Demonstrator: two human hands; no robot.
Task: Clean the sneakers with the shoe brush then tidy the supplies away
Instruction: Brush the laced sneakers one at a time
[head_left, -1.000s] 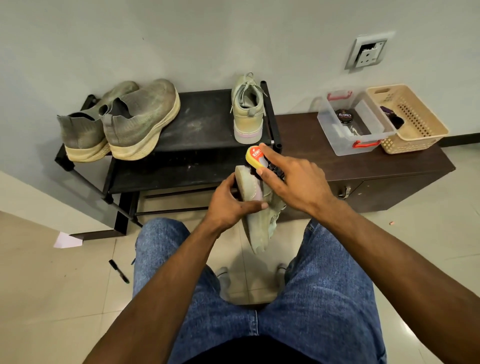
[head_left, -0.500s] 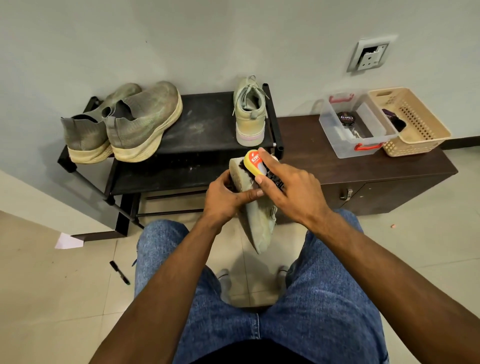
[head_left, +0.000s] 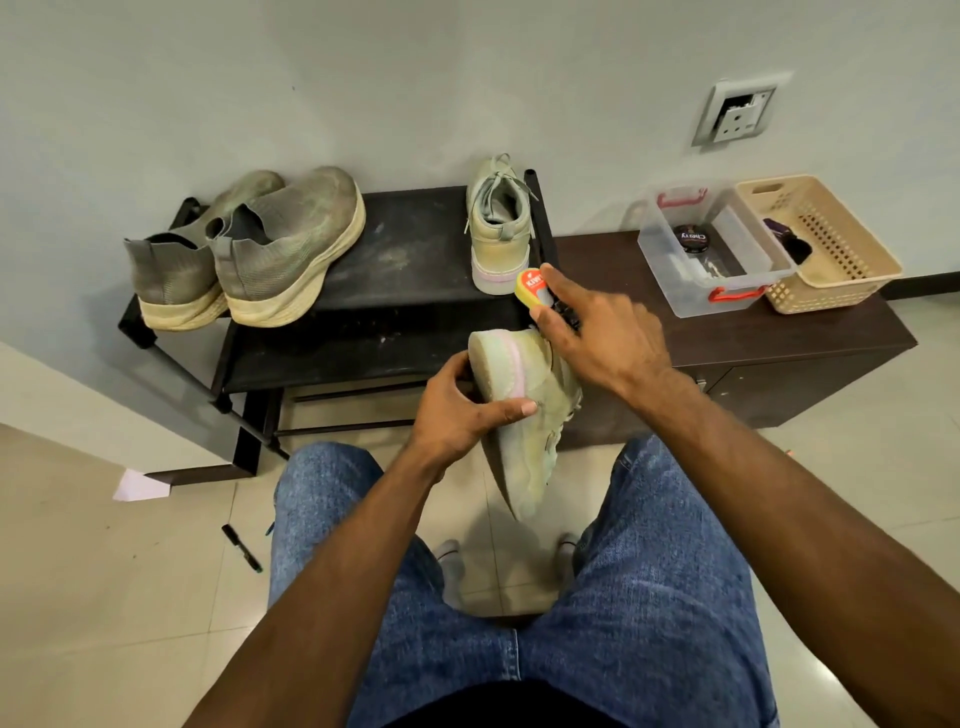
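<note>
The left hand (head_left: 457, 410) grips the sneaker (head_left: 524, 415) by its sole, tilted on edge above the lap, apparently so its upper faces the shoe brush (head_left: 537, 291) that the right hand (head_left: 597, 338) clasps against the heel end.

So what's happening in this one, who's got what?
A seated person is cleaning a pale green sneaker. The left hand grips it by the sole, held over the lap, while the right hand holds a yellow shoe brush against its heel end. Its mate and a grey pair sit on the black shoe rack. A clear box and a beige basket wait on the brown cabinet.
</note>
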